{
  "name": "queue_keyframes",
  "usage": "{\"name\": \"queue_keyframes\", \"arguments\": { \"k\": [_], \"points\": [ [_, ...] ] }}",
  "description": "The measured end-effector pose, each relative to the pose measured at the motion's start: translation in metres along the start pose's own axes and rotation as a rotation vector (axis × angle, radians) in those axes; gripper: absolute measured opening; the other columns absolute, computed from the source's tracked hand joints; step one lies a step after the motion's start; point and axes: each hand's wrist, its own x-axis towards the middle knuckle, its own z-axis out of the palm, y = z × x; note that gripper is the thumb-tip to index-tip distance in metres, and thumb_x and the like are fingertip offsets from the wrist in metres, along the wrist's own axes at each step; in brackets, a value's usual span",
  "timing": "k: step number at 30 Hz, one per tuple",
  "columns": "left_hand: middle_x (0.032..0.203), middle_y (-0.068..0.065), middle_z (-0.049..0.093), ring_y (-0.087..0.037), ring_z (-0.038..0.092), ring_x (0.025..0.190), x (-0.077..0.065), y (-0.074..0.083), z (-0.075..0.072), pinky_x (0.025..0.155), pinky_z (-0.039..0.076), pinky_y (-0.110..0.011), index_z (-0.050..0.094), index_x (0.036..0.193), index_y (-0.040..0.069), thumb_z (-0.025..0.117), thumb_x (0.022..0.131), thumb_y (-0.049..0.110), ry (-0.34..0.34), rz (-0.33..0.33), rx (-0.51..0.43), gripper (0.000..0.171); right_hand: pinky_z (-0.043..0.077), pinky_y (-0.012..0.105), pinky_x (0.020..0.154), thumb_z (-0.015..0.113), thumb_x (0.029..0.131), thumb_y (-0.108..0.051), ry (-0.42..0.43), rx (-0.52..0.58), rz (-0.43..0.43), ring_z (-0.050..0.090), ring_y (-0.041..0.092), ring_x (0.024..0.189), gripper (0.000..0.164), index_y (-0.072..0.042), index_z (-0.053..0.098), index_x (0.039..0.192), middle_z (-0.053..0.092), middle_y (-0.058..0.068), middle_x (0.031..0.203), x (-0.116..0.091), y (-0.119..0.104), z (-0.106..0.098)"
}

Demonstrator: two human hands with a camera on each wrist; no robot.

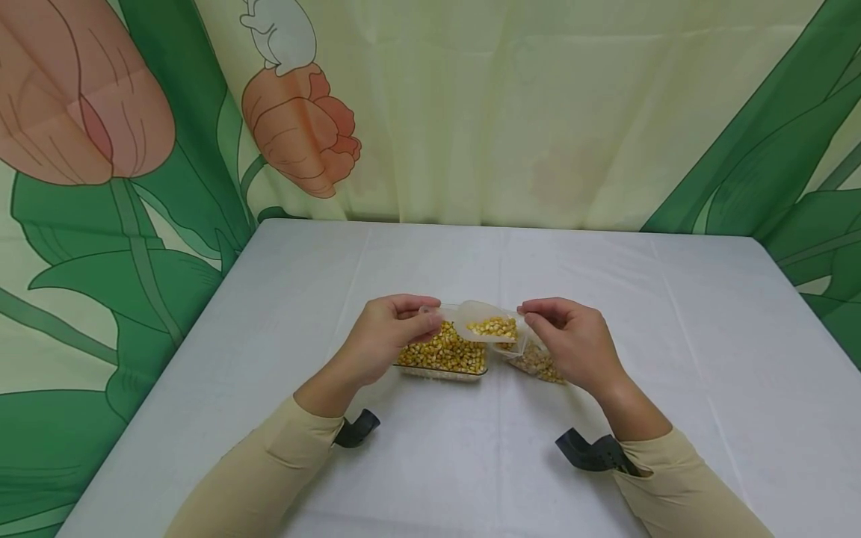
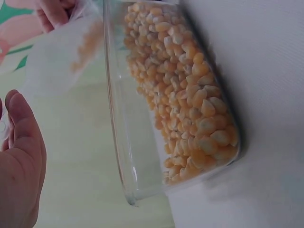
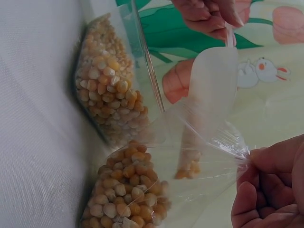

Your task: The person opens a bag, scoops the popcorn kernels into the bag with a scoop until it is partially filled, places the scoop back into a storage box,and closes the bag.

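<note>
My left hand (image 1: 386, 332) pinches the handle of a translucent white scoop (image 1: 473, 315), which carries yellow corn kernels (image 1: 494, 327) toward its right end. With thumb and finger, my right hand (image 1: 575, 340) pinches the gathered edge of a clear plastic bag (image 3: 209, 137). More kernels (image 3: 123, 190) fill the bag's lower part. In the right wrist view the scoop's front end overlaps the bag's mouth. Left of the bag stands a clear rectangular container (image 2: 118, 118) holding many corn kernels (image 2: 185, 95), below my left hand.
A white cloth covers the table (image 1: 430, 463). Behind it hangs a curtain (image 1: 504, 112) printed with flowers, leaves and a rabbit. Dark straps (image 1: 359, 428) sit at both wrists, below the beige sleeves (image 1: 269, 463).
</note>
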Motion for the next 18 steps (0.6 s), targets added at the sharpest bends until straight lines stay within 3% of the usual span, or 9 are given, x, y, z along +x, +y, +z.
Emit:
{"name": "queue_keyframes", "arguments": {
  "k": [12,18],
  "points": [
    [0.111,-0.026,0.067,-0.025,0.069,0.096,-0.0025,0.0052,-0.0042,0.086,0.057,-0.034,0.062,0.123,-0.010,0.063,0.097,0.001,-0.011,0.052,-0.002,0.029,0.050,0.016,0.076,0.062,0.099,-0.009,-0.002,0.008,0.012,0.066,0.023,0.097,0.018,-0.002,0.074,0.110,0.073,0.011,0.105,0.0000,-0.0002,-0.0009],
    [0.106,-0.022,0.069,-0.020,0.069,0.093,-0.0025,0.0051,-0.0055,0.085,0.057,-0.033,0.061,0.124,-0.012,0.063,0.098,0.000,-0.017,0.082,-0.007,0.029,0.050,0.017,0.076,0.061,0.099,-0.009,-0.004,0.008,0.013,0.066,0.023,0.097,0.018,-0.002,0.074,0.110,0.073,0.012,0.105,-0.0003,-0.0005,-0.0009]
  ]
}}
